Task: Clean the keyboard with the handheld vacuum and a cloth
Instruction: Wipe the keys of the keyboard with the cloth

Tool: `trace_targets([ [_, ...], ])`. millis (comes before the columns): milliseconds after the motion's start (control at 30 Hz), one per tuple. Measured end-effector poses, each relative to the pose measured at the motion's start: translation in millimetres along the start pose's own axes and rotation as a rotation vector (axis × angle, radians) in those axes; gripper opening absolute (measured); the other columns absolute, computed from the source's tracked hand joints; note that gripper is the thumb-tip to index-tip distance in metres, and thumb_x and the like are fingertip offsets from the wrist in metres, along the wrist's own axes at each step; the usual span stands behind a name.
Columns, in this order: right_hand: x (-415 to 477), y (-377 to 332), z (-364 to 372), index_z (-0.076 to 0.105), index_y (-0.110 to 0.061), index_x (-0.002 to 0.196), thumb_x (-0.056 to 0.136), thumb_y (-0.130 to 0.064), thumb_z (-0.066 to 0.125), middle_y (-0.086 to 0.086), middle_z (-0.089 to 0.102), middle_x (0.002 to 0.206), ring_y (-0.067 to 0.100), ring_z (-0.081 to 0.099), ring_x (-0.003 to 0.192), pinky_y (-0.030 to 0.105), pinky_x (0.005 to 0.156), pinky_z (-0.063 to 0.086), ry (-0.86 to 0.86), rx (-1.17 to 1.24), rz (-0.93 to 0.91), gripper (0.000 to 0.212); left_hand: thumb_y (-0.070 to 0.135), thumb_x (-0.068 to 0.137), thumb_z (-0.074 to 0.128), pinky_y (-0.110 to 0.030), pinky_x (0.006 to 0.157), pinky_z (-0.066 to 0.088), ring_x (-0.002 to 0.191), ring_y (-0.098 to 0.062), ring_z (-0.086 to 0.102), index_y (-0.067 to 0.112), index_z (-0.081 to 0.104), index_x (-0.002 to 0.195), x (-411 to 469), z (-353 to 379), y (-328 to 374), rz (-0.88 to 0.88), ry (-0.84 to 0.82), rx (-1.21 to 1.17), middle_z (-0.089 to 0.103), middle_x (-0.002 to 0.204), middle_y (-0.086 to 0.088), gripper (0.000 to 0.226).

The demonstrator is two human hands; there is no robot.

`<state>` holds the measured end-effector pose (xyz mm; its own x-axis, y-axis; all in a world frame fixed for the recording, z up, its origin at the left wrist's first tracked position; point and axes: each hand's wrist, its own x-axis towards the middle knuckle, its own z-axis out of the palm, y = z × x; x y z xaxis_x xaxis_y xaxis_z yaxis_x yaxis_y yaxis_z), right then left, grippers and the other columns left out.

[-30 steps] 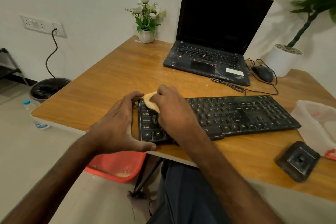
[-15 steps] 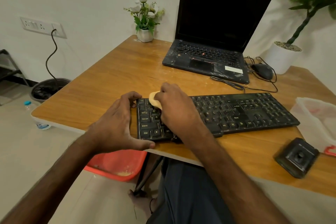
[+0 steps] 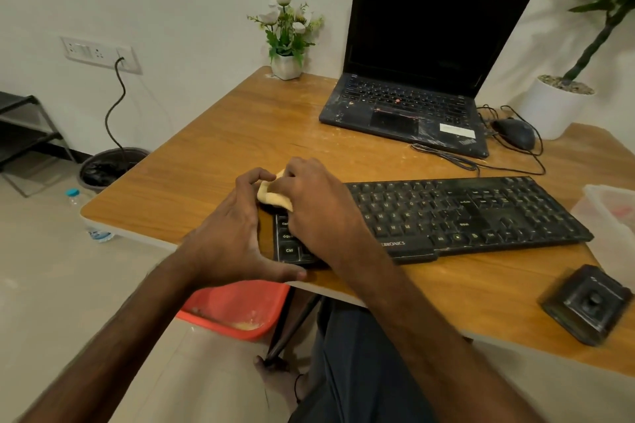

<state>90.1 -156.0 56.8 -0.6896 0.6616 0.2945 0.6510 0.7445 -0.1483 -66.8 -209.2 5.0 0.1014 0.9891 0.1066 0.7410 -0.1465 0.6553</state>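
1. The black keyboard (image 3: 446,216) lies near the front edge of the wooden table (image 3: 206,161), with its left end under both hands.
2. The right hand (image 3: 316,209) curls its fingers over a wadded yellow cloth (image 3: 271,197), holding it on the keyboard's far-left corner.
3. The left hand (image 3: 230,233) brackets that same end — thumb stretched along the near edge, fingers bent at the far corner beside the cloth — though I can't tell if the fingertips touch it.
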Motion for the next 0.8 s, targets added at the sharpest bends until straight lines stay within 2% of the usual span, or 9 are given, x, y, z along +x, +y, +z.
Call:
trace_targets([
  [100,5.5,6.0,-0.4,0.057,-0.028,0.133,0.093,-0.017,0.062,-0.002,0.048,0.12,0.016,0.039,0.113,0.027,0.08,0.038,-0.03,-0.088,-0.053,0.042,0.083,0.04,0.08,-0.032,0.109,0.044,0.129,-0.005,0.045,0.056,-0.003,0.135,-0.9,-2.0,2.0,-0.004,-0.01,-0.048,0.04,0.142,0.013,0.129],
  [200,5.5,28.7,-10.5,0.054,-0.029,0.137,0.095,-0.022,0.059,-0.002,0.049,0.122,0.015,0.039,0.113,0.026,0.083,0.031,-0.054,-0.127,0.038,0.043,0.082,0.037,0.081,-0.033,0.116,0.036,0.136,-0.006,0.037,0.052,-0.001,0.138,-0.1,-1.0,2.4,-0.013,-0.01,-0.027,0.034,0.151,0.011,0.133],
  [300,8.9,40.5,-14.3,0.058,-0.027,0.134,0.095,-0.022,0.06,-0.001,0.051,0.119,0.015,0.042,0.11,0.027,0.084,0.034,-0.006,-0.152,0.142,0.04,0.083,0.037,0.08,-0.033,0.118,0.033,0.137,-0.007,0.035,0.048,0.0,0.141,1.7,1.2,1.9,-0.013,0.0,-0.001,0.035,0.151,0.008,0.136],
  [400,13.7,13.3,-5.9,0.058,-0.022,0.133,0.092,-0.019,0.063,0.0,0.05,0.118,0.015,0.042,0.11,0.026,0.085,0.037,-0.021,-0.117,0.048,0.041,0.082,0.039,0.08,-0.029,0.114,0.036,0.135,-0.006,0.037,0.05,0.0,0.139,1.1,1.6,2.2,-0.001,0.006,0.009,0.035,0.148,0.008,0.132],
  [500,8.1,-4.6,0.3,0.058,-0.016,0.13,0.093,-0.019,0.063,0.003,0.045,0.126,0.018,0.039,0.117,0.031,0.087,0.045,-0.046,-0.156,-0.058,0.037,0.081,0.04,0.08,-0.02,0.105,0.037,0.13,-0.003,0.039,0.052,0.0,0.139,-1.5,1.1,2.4,0.004,0.007,-0.019,0.032,0.14,0.014,0.13],
  [567,0.6,7.3,-3.6,0.057,-0.018,0.133,0.093,-0.02,0.063,0.003,0.045,0.129,0.019,0.038,0.119,0.034,0.089,0.047,-0.047,-0.176,-0.059,0.04,0.082,0.039,0.079,-0.023,0.107,0.038,0.131,-0.003,0.039,0.05,0.002,0.139,-2.3,1.3,1.9,0.001,0.019,-0.019,0.032,0.141,0.013,0.13],
  [700,-20.0,56.3,-18.0,0.056,-0.024,0.135,0.096,-0.023,0.058,-0.001,0.049,0.126,0.013,0.04,0.115,0.026,0.097,0.04,-0.025,-0.181,0.05,0.039,0.084,0.038,0.077,-0.031,0.109,0.039,0.13,-0.005,0.038,0.047,0.008,0.136,-3.2,2.2,2.8,-0.016,0.028,0.008,0.036,0.142,0.008,0.125],
  [800,-41.5,102.6,-33.4,0.061,-0.023,0.131,0.094,-0.019,0.061,0.0,0.055,0.117,0.011,0.042,0.102,0.024,0.086,0.035,0.01,-0.213,0.214,0.036,0.085,0.038,0.075,-0.033,0.108,0.04,0.129,-0.007,0.04,0.045,0.011,0.134,-3.1,1.3,2.6,-0.02,0.024,0.016,0.037,0.14,0.007,0.123],
])
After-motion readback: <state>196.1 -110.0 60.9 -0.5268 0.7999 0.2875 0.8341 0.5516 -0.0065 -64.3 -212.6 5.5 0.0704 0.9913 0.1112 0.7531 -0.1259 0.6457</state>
